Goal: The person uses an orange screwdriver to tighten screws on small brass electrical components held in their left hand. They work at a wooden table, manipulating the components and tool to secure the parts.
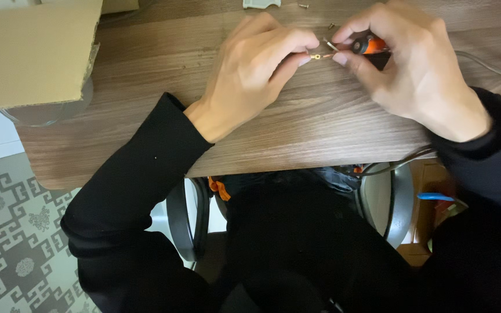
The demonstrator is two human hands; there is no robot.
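Ring terminal [315, 57] pinched between both hands, left [250, 69], right [413, 72].

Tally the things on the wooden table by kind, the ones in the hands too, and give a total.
Cardboard box: 1
Loose screws: 2
Grey plastic part: 1
Orange and black tool, in the right hand: 1
Small metal ring terminal, pinched by the left hand: 1
Grey cable: 1
Total: 7

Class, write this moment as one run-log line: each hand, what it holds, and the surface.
left hand: pinches small metal ring terminal | right hand: grips orange-and-black tool | surface: wooden table | nearby: cardboard box, loose screws
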